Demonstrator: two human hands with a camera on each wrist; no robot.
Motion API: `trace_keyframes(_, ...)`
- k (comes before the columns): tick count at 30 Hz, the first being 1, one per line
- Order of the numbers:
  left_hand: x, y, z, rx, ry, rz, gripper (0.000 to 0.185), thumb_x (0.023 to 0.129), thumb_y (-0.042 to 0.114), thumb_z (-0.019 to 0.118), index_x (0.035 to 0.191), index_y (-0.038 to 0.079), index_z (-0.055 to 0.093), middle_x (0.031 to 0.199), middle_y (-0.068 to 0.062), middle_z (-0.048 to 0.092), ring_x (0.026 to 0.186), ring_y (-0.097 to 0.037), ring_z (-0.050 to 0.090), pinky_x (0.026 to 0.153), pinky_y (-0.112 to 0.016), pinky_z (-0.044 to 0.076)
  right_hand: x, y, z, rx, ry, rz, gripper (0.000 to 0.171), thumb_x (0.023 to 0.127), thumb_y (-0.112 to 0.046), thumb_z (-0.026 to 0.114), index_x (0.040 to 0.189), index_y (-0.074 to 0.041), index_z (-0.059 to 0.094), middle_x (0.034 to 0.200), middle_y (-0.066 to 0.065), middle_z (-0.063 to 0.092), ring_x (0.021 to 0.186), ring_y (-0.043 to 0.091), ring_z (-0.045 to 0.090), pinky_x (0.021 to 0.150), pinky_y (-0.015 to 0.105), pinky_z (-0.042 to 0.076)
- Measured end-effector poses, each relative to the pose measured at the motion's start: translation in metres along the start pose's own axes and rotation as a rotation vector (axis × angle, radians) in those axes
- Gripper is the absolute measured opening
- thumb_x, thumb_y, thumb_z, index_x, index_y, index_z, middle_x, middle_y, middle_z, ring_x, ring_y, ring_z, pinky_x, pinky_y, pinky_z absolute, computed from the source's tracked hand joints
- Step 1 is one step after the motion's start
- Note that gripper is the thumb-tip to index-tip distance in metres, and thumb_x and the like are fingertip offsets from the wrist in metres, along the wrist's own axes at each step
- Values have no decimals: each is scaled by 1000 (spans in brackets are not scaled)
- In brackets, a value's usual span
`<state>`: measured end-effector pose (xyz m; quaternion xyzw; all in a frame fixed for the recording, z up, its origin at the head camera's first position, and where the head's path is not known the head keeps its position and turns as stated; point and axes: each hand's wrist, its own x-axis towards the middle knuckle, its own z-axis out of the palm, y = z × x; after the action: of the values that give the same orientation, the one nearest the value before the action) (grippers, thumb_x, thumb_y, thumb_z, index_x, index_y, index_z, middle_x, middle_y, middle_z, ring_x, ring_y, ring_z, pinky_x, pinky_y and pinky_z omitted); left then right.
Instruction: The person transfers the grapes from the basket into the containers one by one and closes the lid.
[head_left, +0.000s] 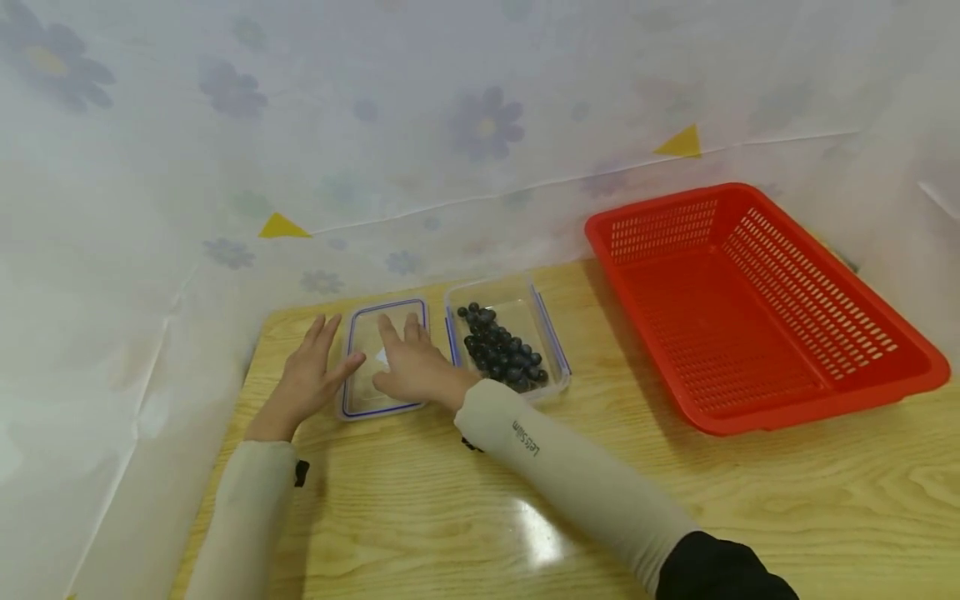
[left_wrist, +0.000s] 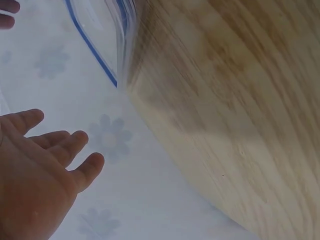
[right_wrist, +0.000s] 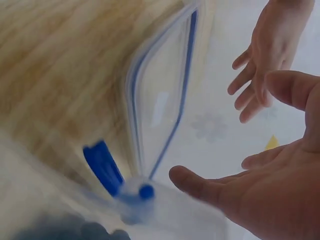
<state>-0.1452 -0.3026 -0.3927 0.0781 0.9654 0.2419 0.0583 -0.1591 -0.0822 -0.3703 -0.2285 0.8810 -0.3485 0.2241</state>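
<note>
I see a red basket (head_left: 720, 317) right of the clear container (head_left: 521, 310), blue-edged lid (head_left: 367, 333) just left of it. Right hand (head_left: 414, 365) is over the lid, left hand (head_left: 309, 377) farther left, both loose-fingered, holding nothing. Dark grapes (head_left: 498, 346) inside the container.

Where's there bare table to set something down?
Bare table lies between the left sleeve and right sleeve, nearer than the lid; another patch separates the right sleeve from the red basket. Around the lid it's crowded: left hand, right hand and grape container.

Smooth clear plast. lid (head_left: 369, 395) & box (head_left: 519, 307), plast. basket (head_left: 690, 292), glossy wood-look tbl (head_left: 420, 508)
</note>
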Motion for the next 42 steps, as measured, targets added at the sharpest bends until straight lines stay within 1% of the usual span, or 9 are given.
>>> trace_keyframes(6, 7, -6, 7, -29, -51, -51, 89, 103, 60, 43, 164, 12, 0, 166, -23, -10, 145, -57, 7, 107, -77, 6, 14, 11, 10, 45, -2, 110, 89, 102, -35, 60, 164, -22, -1, 165, 23, -12, 152, 39, -3, 118, 56, 17)
trace_keyframes(11, 9, -5, 10, -31, -75, -74, 90, 102, 63, 42, 164, 14, -1, 165, -26, -7, 142, -61, 11, 105, -78, 12, 25, 24, 10, 63, 4, 123, 89, 101, -32, 62, 164, -19, 1, 165, 25, -10, 152, 40, -2, 117, 58, 19)
trace_keyframes(15, 13, -4, 11, -56, -80, -92, 90, 103, 62, 42, 163, 10, 2, 164, -28, 3, 144, -56, 14, 109, -73, 16, 28, 26, 6, 78, -10, 124, 87, 102, -32, 60, 164, -18, 1, 164, 26, -11, 151, 40, -3, 117, 59, 18)
trace_keyframes(20, 17, -5, 13, -101, -114, -169, 89, 104, 59, 40, 162, 4, 1, 158, -34, 22, 141, -52, 29, 111, -66, 23, 30, 25, 4, 101, -7, 130, 86, 102, -31, 58, 164, -15, 1, 164, 27, -12, 151, 41, -5, 118, 58, 16)
trace_keyframes(25, 17, -7, 15, -143, -148, -217, 89, 104, 59, 40, 162, 6, -2, 156, -36, 27, 141, -51, 30, 111, -66, 25, 34, 26, 4, 168, -17, 116, 86, 102, -30, 58, 164, -14, 1, 163, 28, -13, 151, 42, -2, 117, 58, 19)
trace_keyframes(30, 17, -8, 15, -183, -136, -228, 87, 104, 58, 42, 163, 10, 0, 155, -35, 29, 141, -50, 31, 111, -65, 26, 40, 28, 0, 192, 35, 89, 82, 101, -28, 57, 164, -12, 7, 166, 24, 2, 151, 40, 7, 109, 53, 34)
trace_keyframes(35, 15, -6, 14, -233, -119, -235, 86, 104, 57, 44, 164, 13, 2, 155, -34, 30, 140, -50, 34, 108, -64, 32, 44, 30, -4, 210, 82, 89, 82, 100, -26, 57, 164, -14, 8, 166, 18, 14, 152, 36, 11, 104, 50, 37)
trace_keyframes(39, 14, -4, 11, -272, -76, -229, 85, 104, 56, 45, 164, 16, 3, 161, -28, 24, 141, -47, 34, 104, -64, 38, 46, 29, -4, 251, 116, 78, 81, 98, -25, 59, 164, -16, 13, 165, 17, 21, 146, 37, 29, 97, 50, 41)
trace_keyframes(42, 13, -3, 8, -290, -30, -223, 84, 103, 57, 45, 165, 18, 3, 163, -25, 20, 140, -46, 34, 101, -64, 41, 48, 27, -5, 302, 159, 59, 79, 96, -22, 61, 163, -15, 19, 163, 15, 28, 142, 37, 36, 102, 50, 42)
